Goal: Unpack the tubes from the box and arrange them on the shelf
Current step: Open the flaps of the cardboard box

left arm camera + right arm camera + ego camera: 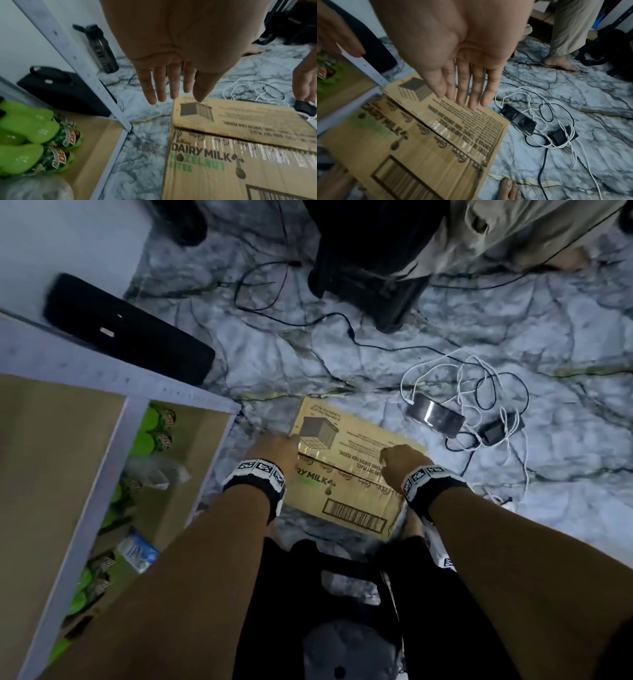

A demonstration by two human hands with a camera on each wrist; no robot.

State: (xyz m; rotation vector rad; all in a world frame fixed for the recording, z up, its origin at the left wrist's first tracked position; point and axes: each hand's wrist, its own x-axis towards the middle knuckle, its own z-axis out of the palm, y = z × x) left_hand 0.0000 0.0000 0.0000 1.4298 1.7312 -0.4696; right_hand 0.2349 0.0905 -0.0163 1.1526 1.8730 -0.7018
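1. The cardboard box [346, 474] lies closed on the marble-patterned floor [445, 344], centre of the head view, its flaps taped along the seam. No tubes are visible.
2. My left hand [274, 447] sits at the box's left edge; its fingers [161, 83] are straight and slightly apart, tips over the far left corner. Contact cannot be confirmed.
3. My right hand [400, 458] is over the box's right part; its fingers [464, 86] are straight, close together, clamped on nothing.
4. The shelf [102, 460] stands at left of the frame, just beside the box, holding green-capped bottles [34, 135].
5. A phone [436, 414] with tangled white and black cables [479, 378] lies right of the box.
6. A black case [130, 333] lies at upper left.
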